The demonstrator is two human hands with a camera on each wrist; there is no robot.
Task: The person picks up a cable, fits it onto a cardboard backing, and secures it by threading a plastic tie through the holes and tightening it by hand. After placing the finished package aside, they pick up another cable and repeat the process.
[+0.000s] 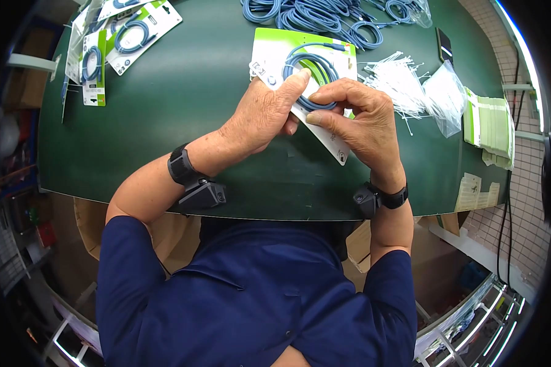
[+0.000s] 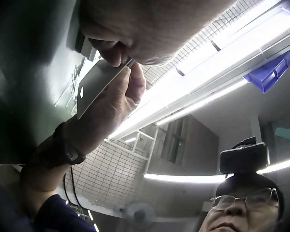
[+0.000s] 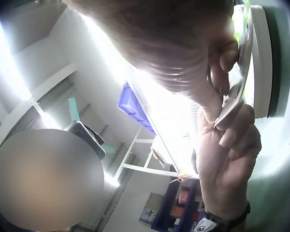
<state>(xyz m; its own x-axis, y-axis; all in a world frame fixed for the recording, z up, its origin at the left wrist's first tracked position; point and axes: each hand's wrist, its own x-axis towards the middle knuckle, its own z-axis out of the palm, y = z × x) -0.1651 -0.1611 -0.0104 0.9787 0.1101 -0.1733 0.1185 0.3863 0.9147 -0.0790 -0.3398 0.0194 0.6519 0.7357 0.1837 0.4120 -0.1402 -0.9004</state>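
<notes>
Head view: my left hand [image 1: 266, 110] has the card [image 1: 266, 46] gripped by its near-left side, thumb up on the printed face by the coil [image 1: 315, 56]. I'd say that's to brace the card and stop the coil sliding about. My right hand [image 1: 370, 125] is pinching the coil's near edge between thumb and forefinger, probably so its strands sit together. So the coil's on the card's face, between both hands, and the card's over the table [image 1: 165, 98].

Loose cables [image 1: 312, 15] are heaped beyond the card, ties [image 1: 395, 79] sit just right of it, then a clear bag [image 1: 446, 101] and a card stack [image 1: 490, 125] further right. Handy reach for the right hand, I guess. Carded coils [image 1: 92, 67] are well left of the card, out of the way imo.

Left wrist view: the card is tilted, with its plain side showing and both hands meeting at its edge. Can't see the coil properly, so no clue about the pinch from here.

Right wrist view: card's nearly edge-on, left fingers curled at its lower edge, which looks like support to me. My right fingertips are partly hidden, so I can't tell what they grip.
</notes>
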